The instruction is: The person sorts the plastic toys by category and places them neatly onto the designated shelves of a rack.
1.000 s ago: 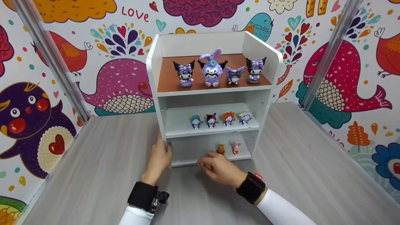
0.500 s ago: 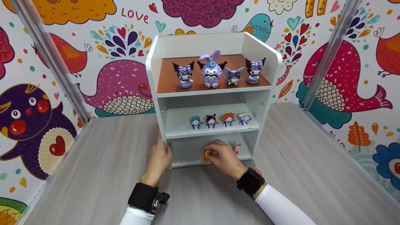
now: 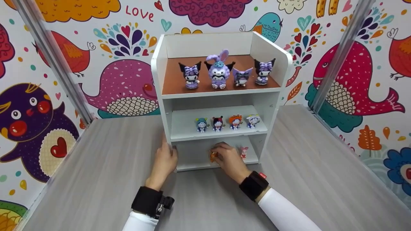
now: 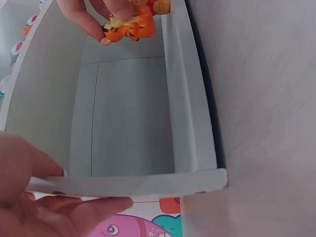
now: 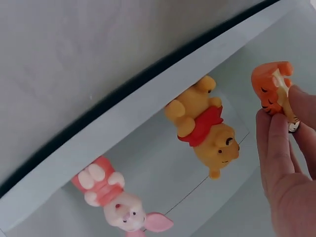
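Note:
In the head view my right hand (image 3: 231, 162) is at the bottom compartment of a white shelf unit (image 3: 221, 95). Its thumb and fingers pinch an orange striped tiger figurine (image 5: 269, 89), held just above the bottom board as the right wrist view shows. Beside it stands a yellow bear figurine (image 5: 200, 123) in a red shirt, which the hand hides in the head view. Further right is a pink piglet figurine (image 3: 244, 152). My left hand (image 3: 164, 160) grips the unit's left side panel (image 4: 128, 185), thumb on the inner face and fingers on the outer.
Several small costumed figurines (image 3: 235, 122) line the middle shelf. On the brown top shelf stand several purple figurines (image 3: 218, 75). The unit rests on a grey wood-grain table (image 3: 122, 154), with patterned walls (image 3: 128, 80) behind and at the sides.
My right hand has moved up from the bottom shelf's front edge into the compartment with the tiger figurine, covering the bear in the head view. The left hand keeps its hold on the panel.

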Demonstrator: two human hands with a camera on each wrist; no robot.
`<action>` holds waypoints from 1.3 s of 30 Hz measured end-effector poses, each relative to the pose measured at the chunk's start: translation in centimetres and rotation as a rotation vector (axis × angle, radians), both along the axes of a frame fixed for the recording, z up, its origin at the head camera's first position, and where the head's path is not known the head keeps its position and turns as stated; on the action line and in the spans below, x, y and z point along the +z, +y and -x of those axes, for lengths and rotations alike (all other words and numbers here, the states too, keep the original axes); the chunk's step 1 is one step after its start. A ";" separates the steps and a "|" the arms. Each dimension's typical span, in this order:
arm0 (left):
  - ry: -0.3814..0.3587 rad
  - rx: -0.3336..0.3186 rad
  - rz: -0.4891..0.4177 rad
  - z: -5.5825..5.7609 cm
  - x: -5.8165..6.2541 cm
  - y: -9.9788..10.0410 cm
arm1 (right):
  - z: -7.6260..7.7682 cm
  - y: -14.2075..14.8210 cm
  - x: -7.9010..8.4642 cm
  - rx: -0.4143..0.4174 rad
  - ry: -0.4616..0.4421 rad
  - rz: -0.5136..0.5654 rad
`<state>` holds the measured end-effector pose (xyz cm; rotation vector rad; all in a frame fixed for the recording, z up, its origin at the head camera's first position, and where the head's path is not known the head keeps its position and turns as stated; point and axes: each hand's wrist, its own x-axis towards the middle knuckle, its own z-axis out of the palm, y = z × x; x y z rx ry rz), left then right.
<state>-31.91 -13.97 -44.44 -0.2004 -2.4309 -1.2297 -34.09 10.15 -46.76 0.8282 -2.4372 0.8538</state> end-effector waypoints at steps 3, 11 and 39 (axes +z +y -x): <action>-0.016 -0.001 -0.006 -0.1 0.0 0.0 | 0.0 -0.1 -0.2 -0.012 0.024 -0.019; -0.022 -0.008 -0.021 -0.2 -0.3 -0.1 | -0.1 -0.2 -0.2 -0.008 -0.021 -0.016; -0.030 -0.004 -0.003 -0.2 0.4 0.0 | 0.5 -0.6 -0.1 -0.008 -0.062 -0.020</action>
